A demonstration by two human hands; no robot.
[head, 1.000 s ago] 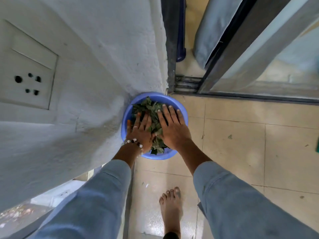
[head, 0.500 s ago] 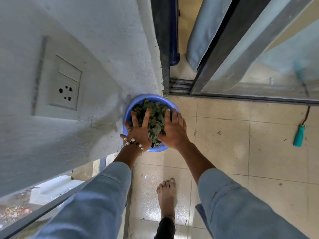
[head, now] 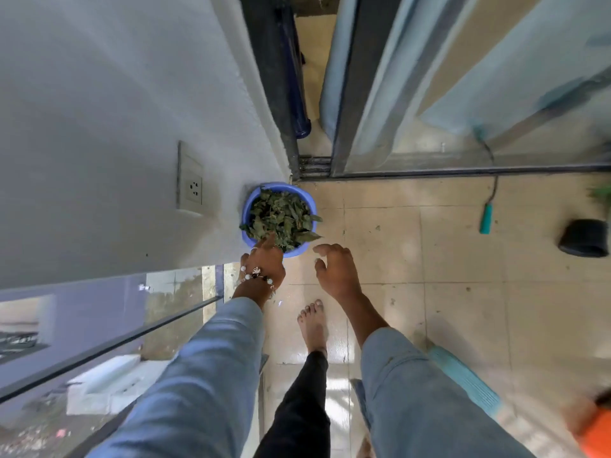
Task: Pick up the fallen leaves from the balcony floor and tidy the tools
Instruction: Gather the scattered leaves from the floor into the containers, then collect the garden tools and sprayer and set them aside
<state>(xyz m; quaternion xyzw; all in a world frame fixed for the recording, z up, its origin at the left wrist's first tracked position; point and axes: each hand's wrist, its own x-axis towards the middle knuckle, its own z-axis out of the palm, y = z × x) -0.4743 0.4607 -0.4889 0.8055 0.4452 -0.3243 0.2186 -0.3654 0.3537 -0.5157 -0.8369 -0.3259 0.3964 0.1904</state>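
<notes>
While the left hand (head: 264,262) touches the leaves (head: 281,219) with loose fingers, holding nothing, keep the empty, open right hand (head: 335,272) steadying the bowl (head: 246,209).

One head camera looks steeply down, high above the floor (head: 463,292).

A wall socket (head: 193,190) sits beside the sliding door (head: 429,94).

Smooth blue plastic bowl (head: 247,210) holding matt, crumpled leaves (head: 281,217); glossy tiled floor (head: 429,259); rough plastered wall (head: 115,94); denim sleeves (head: 205,375); beaded bracelet (head: 256,276).
</notes>
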